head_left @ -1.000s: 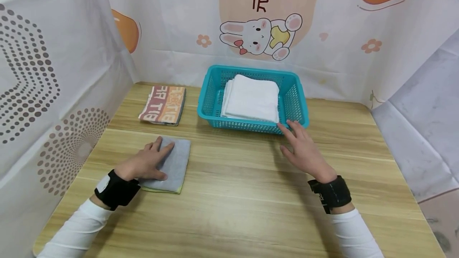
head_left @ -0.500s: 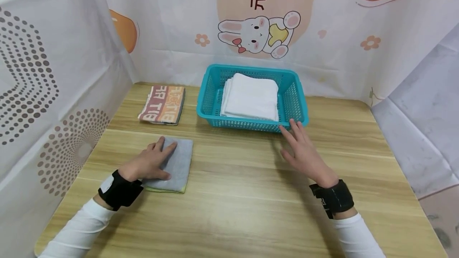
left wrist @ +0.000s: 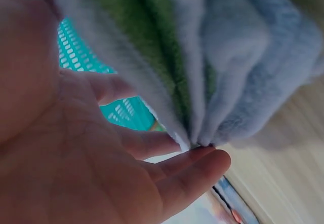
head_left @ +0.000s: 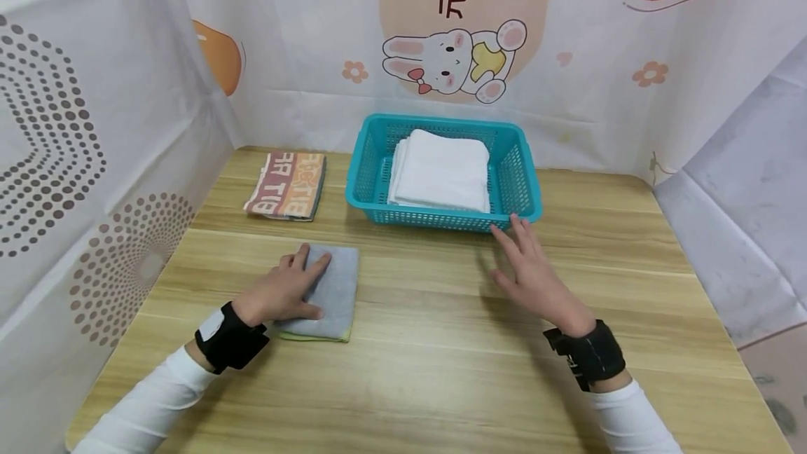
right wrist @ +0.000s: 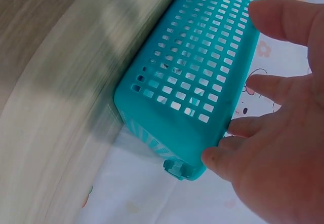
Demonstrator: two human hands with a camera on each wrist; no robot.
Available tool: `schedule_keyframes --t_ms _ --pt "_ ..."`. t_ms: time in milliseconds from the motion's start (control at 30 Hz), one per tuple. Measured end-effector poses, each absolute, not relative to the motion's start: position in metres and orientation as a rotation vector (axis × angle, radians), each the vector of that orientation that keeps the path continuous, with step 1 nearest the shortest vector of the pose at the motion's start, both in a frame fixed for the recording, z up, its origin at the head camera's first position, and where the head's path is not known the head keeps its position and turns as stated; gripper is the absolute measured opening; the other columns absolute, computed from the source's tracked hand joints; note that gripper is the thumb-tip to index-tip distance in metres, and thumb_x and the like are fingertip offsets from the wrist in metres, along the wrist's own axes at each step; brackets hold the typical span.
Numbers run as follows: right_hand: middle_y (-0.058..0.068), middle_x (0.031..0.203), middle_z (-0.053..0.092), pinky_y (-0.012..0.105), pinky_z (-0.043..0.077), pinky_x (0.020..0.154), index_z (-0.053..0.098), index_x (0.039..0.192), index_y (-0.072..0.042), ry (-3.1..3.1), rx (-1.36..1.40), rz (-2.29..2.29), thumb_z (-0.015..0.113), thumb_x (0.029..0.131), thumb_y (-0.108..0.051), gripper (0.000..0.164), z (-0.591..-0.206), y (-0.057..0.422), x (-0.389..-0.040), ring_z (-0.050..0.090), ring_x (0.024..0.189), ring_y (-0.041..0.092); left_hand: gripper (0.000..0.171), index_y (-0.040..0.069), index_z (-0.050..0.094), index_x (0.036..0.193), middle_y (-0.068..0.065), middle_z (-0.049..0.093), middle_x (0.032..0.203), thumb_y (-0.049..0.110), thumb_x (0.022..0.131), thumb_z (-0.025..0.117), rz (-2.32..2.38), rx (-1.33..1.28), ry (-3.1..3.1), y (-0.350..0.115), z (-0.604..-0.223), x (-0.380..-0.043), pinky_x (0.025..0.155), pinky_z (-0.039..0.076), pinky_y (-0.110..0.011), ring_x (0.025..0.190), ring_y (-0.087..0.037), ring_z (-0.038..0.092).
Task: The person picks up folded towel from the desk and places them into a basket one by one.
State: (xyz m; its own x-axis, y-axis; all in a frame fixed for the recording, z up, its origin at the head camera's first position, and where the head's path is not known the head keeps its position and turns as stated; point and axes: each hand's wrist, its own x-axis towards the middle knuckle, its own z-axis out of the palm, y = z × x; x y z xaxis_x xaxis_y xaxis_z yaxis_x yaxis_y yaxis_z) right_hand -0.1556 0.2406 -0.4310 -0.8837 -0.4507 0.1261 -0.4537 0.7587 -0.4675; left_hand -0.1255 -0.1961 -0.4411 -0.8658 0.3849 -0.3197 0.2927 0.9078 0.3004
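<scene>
1. The left hand (head_left: 280, 293) lies over the left side of a folded grey cloth (head_left: 334, 293), its fingers and thumb spread wide on it.
2. That grey cloth sits on the left half of the desk (head_left: 429, 377), inward from the left edge. A yellow-green layer shows along its near side, and the left wrist view shows green between its grey folds, with fingertips touching the cloth's edge.
3. The right hand (head_left: 539, 282) is also wide, fingers apart, holding nothing; its fingertips are at the rim by the near right corner of a teal basket (head_left: 429, 217). Whether every fingertip touches, I cannot tell.
4. The basket stands near the middle of the desk's far edge, with folded white cloths (head_left: 444, 172) stacked inside, apart from its right wall.
5. A folded patterned cloth (head_left: 286, 186), red and orange with pale lettering, lies near the desk's far left corner, beyond the grey cloth.
6. Behind the far edge hangs a white curtain (head_left: 302, 40) with a rabbit print (head_left: 460, 62).
</scene>
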Motion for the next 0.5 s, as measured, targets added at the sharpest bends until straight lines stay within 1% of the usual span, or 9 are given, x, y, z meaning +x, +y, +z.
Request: schedule_keyframes --t_ms 200,400,500 --pt "0.029 0.162 0.003 0.067 0.014 0.113 0.032 0.152 0.001 -2.929 0.729 0.783 0.066 0.094 -0.009 0.068 -0.43 0.238 -0.155 0.001 0.148 0.049 0.098 0.008 0.026 0.158 -0.038 0.012 0.157 0.038 0.082 0.081 0.313 0.547 2.713 -0.189 -0.438 -0.132 0.103 0.036 -0.064 0.136 -0.058 0.027" --pt "0.032 0.16 0.01 0.068 0.018 0.112 0.049 0.14 0.006 -2.882 0.754 0.719 0.069 0.091 -0.007 0.054 -0.431 0.237 -0.153 0.008 0.147 0.052 0.098 0.008 0.029 0.157 -0.038 0.016 0.156 0.039 0.081 0.082 0.294 0.578 2.727 -0.184 -0.438 -0.129 0.1 0.04 -0.063 0.134 -0.058 0.031" --pt "0.034 0.158 0.013 0.069 0.019 0.111 0.054 0.134 0.007 -2.863 0.773 0.672 0.069 0.09 -0.006 0.049 -0.433 0.239 -0.152 0.01 0.145 0.053 0.097 0.008 0.029 0.157 -0.038 0.017 0.155 0.04 0.081 0.082 0.306 0.581 2.721 -0.183 -0.442 -0.126 0.098 0.041 -0.063 0.134 -0.057 0.032"
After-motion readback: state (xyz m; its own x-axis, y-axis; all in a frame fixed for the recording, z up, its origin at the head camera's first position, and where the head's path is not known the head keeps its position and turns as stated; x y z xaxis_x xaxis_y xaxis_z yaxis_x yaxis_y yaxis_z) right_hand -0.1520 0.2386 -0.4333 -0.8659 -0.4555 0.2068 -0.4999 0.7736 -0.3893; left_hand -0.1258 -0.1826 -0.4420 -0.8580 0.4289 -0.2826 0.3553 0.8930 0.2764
